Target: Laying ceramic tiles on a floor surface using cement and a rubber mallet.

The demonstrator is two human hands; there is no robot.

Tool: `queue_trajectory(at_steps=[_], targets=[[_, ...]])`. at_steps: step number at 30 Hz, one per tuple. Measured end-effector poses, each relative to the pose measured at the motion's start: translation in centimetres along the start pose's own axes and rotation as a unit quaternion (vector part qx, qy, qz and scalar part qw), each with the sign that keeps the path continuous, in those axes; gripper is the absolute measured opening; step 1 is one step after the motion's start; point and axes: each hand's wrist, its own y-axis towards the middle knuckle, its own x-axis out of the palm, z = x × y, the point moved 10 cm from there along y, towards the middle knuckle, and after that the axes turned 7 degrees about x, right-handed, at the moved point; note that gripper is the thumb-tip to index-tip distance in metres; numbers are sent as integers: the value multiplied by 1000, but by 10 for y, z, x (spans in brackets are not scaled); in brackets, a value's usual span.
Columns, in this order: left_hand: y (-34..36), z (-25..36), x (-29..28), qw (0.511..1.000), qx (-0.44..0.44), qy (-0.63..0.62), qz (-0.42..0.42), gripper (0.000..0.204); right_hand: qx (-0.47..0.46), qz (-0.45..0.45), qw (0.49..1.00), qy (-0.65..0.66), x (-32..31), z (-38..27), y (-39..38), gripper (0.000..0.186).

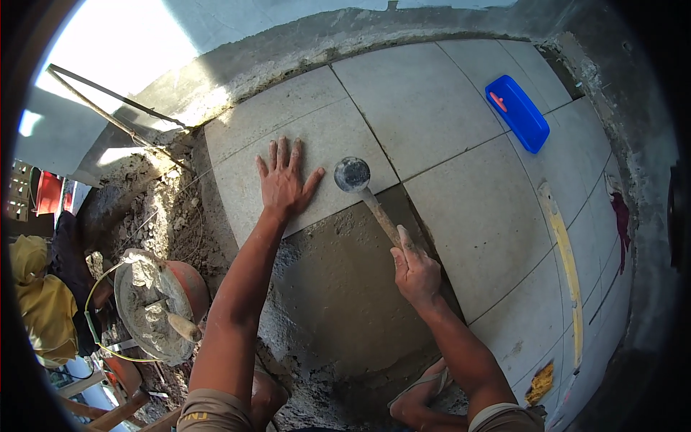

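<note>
My left hand lies flat with fingers spread on a light grey floor tile at the left end of the laid rows. In my right hand is a rubber mallet, gripped by its wooden handle. Its round dark head is over that same tile, near the tile's right edge; whether it touches the surface I cannot tell. Below the tile, between my arms, spreads a bed of wet grey mortar. Another tile borders the mortar on the right.
A bucket of mortar with a wooden-handled tool stands at left beside rubble. A blue tray holding a small pink item rests on the far-right tiles. A worn yellowish strip lies at right. Sticks lean at far left.
</note>
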Motion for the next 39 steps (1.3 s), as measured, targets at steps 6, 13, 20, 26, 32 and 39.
queue_trajectory(at_steps=[6, 13, 20, 26, 32, 39], targets=[[-1, -27, 1, 990, 11, -133, 44, 76, -6, -19, 998, 54, 5, -30, -15, 51], [-26, -66, 4, 998, 49, 21, -24, 72, -61, -35, 990, 126, 4, -90, -26, 50], [-23, -67, 3, 998, 52, -6, -23, 73, -51, -98, 994, 15, 56, -77, -28, 50], [-29, -71, -1, 999, 43, 3, -18, 71, -44, -121, 991, 37, 52, -81, -18, 49], [-26, -66, -2, 999, 45, 9, 12, 71, -79, -60, 987, 128, 19, -95, -16, 50], [-28, -69, -7, 999, 32, -2, 18, 73, -48, -138, 989, -22, 61, -71, -19, 49]])
